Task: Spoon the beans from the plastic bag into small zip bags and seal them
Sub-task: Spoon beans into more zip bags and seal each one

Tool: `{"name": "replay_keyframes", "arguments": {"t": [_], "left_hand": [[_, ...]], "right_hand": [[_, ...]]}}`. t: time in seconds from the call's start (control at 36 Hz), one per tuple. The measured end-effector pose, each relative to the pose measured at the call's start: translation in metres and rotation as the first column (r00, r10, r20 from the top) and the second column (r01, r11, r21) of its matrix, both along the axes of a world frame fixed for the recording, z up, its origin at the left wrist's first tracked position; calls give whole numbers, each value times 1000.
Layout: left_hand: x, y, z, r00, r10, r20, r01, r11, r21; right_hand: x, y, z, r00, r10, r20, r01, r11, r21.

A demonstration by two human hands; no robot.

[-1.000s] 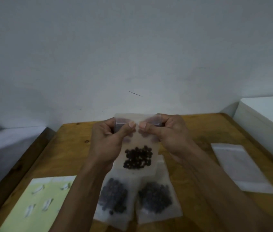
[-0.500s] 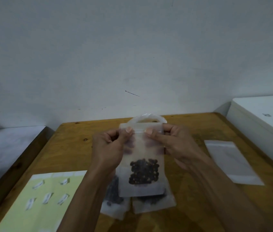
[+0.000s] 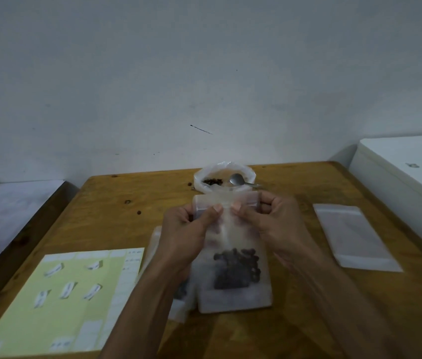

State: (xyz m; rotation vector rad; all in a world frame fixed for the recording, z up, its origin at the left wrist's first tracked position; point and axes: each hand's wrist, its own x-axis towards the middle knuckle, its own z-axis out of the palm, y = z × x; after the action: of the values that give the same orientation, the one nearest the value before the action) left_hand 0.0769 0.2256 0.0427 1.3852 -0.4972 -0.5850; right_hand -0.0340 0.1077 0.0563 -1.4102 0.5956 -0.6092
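Observation:
I hold a small frosted zip bag [image 3: 233, 255] upright over the wooden table [image 3: 116, 218], dark beans pooled in its lower half. My left hand [image 3: 186, 234] and my right hand [image 3: 269, 221] pinch its top strip, thumbs almost touching at the middle. Behind it at the table's far edge sits the open plastic bag [image 3: 224, 177] with a few beans and a metal spoon [image 3: 238, 180] inside. Other filled zip bags [image 3: 181, 296] lie under my left wrist, mostly hidden.
An empty zip bag [image 3: 355, 239] lies flat on the right of the table. A yellow-green label sheet [image 3: 65, 294] with several stickers lies at the front left. A white box [image 3: 406, 182] stands at the right edge; a wall rises behind.
The held zip bag has come down lower toward the table with both hands still on its top. The plastic bag and spoon behind it have come into sight.

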Motion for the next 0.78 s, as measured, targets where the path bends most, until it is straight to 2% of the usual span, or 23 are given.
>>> {"name": "replay_keyframes", "arguments": {"t": [0.17, 0.28, 0.47, 0.64, 0.78], "left_hand": [[0, -4, -13, 993, -56, 102, 30, 971, 238], [6, -4, -23, 981, -31, 190, -42, 929, 368], [19, 1, -24, 971, 74, 229, -159, 912, 378], [26, 1, -28, 933, 8, 360, -177, 881, 439], [28, -4, -34, 848, -50, 527, -246, 843, 477]], "right_hand": [[-3, -12, -17, 987, -28, -159, 14, 996, -86], [2, -16, -31, 969, -75, -236, 48, 992, -118], [21, -13, -43, 918, -153, -367, 14, 934, -356], [31, -8, -46, 889, -214, -404, -22, 863, -505], [31, -6, -56, 859, -261, -440, -44, 820, -571]]}}
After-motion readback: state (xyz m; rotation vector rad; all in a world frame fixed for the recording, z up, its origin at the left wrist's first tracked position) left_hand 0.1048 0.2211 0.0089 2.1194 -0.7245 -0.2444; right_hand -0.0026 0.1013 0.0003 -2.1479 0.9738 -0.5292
